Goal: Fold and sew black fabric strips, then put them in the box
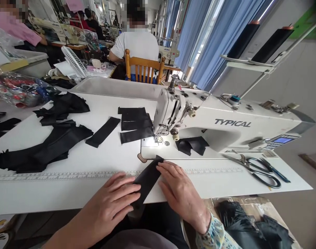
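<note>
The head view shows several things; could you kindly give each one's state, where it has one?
Black rectangular fabric strip: slanted, touched by bare left hand and right hand
White sewing machine marked TYPICAL: display lit
Dark-handled metal scissors: lying down, blade opening unclear
Black thread spools: wound with thread
Brown wooden chair: occupied
White plastic fan: on or off unclear
Clear plastic bag: filled
Blue curtains: hanging

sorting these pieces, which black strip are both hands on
The strip at the front edge of the table, with the left hand and right hand on it; the other strips lie farther back, touched by neither.
</note>
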